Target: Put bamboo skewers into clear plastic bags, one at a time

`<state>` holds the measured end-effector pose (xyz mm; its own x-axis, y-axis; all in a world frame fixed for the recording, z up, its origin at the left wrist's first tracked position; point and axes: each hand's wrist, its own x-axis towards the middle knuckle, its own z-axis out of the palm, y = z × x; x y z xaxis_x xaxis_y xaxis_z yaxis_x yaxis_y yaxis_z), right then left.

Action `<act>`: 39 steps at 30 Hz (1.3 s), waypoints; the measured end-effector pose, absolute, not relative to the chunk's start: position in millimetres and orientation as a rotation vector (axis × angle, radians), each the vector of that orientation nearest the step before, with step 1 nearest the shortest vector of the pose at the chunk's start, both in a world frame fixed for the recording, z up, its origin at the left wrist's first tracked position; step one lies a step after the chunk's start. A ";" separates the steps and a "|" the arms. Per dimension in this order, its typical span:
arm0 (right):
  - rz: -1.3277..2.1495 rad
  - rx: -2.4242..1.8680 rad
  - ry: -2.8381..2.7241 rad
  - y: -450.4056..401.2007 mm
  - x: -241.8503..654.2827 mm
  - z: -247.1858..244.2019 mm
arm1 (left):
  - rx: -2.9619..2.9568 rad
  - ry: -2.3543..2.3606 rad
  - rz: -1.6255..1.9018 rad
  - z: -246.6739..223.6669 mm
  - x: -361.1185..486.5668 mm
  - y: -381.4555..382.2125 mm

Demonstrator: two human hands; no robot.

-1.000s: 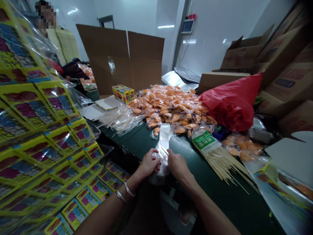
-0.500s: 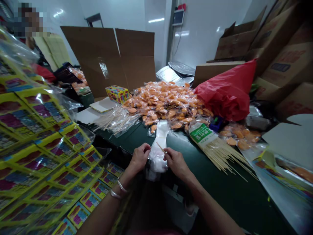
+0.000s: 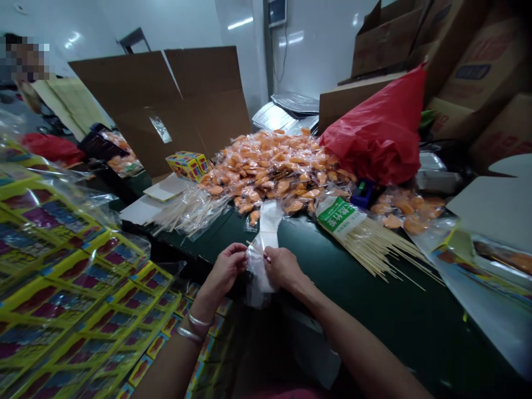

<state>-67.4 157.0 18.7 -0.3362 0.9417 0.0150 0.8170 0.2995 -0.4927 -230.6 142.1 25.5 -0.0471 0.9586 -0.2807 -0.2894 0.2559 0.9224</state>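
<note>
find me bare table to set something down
Bare green tabletop is widest between the skewer pack and right forearm; a smaller patch lies between wrapped sticks and left hand. The far side is crowded with orange packets and a red bag.

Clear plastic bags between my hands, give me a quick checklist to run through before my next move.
1. Stack of clear plastic bags fully on the green table: not ok, near end hangs past the edge.
2. Right hand pinching the thin stick: ok.
3. Left hand gripping plastic: cannot tell, fingertips too small to make out.
4. Bamboo skewers apart from both hands: ok, off to the right.
5. Pile of wrapped orange pieces apart from both hands: ok, beyond them.
</note>
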 end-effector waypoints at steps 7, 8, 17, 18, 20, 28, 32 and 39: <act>0.664 -1.582 -2.185 158.6 -52.8 12.9 | 0.701 1.268 1.092 17.1 -243.3 131.1; 0.680 -1.559 -2.166 157.2 -48.8 16.0 | 0.710 1.271 1.060 15.9 -243.5 129.4; 0.825 -1.436 -2.157 154.4 -52.5 18.1 | 0.653 1.192 0.884 13.1 -244.4 126.0; 0.835 -1.441 -2.160 154.4 -53.9 15.5 | 0.652 1.192 0.890 13.3 -244.9 126.0; 0.861 -1.438 -2.170 153.8 -54.9 11.1 | 0.654 1.199 0.899 14.0 -245.6 126.2; 0.967 -1.373 -2.181 152.3 -53.2 10.9 | 0.734 1.322 0.817 21.1 -235.4 130.6; 0.974 -1.336 -2.107 152.6 -52.0 15.1 | 0.943 1.433 0.763 19.3 -227.8 129.9; 0.972 -1.217 -1.933 147.4 -44.0 9.3 | 0.987 1.410 0.777 13.4 -226.2 130.7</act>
<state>-44.0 147.4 9.3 -0.3601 0.9233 0.1336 0.4434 0.2953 -0.8463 -226.2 130.7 13.4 0.0460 0.9032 -0.4268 0.1212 0.4191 0.8998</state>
